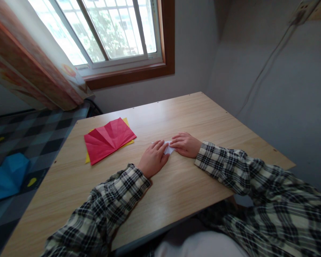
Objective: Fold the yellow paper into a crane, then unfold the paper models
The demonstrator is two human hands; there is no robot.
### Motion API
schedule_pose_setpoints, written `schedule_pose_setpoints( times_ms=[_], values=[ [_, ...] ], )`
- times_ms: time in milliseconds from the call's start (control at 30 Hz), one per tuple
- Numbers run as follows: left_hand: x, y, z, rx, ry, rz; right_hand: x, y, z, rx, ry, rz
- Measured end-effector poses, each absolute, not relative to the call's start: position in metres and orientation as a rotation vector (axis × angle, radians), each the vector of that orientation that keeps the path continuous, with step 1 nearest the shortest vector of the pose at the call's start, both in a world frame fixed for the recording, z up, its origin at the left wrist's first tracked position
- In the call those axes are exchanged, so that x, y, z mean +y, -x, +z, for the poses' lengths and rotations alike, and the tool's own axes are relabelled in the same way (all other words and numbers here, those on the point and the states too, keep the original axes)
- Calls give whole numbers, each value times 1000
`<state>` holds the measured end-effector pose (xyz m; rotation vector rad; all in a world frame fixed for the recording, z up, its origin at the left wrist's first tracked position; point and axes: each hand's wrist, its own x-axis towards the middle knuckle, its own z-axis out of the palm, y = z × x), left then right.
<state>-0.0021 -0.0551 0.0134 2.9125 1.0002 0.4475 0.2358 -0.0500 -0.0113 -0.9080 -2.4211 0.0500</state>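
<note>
A small piece of folded white paper [170, 147] lies on the wooden table [166, 200], largely covered by my hands. My left hand [155, 159] rests flat on its left part, fingers stretched out and pointing away from me. From the other side my right hand [186, 144] lies over the paper's right edge, its fingers extended toward the left. Only a whitish patch shows between the two hands, so the full shape of the paper is hidden. Neither hand is closed around anything.
Creased red paper [109, 139] lies on yellow paper [88, 157] at the table's left. Beyond the left edge, blue folded paper [10, 176] sits on a checked cloth [53, 134]. A window [115, 32], a curtain [37, 53] and a wall cable [264, 67] surround the table.
</note>
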Motion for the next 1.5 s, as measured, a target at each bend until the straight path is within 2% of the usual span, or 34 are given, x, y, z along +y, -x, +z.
schedule_pose_setpoints(
  times_ms=[800, 1500],
  values=[
    [-56, 1, 15, 1049, -2891, 436, -56, -232, -2, -2391, 1196, -35],
    [-57, 0, 15, 1060, -2912, 409, -57, -234, 7, -2306, 1278, -133]
  ],
)
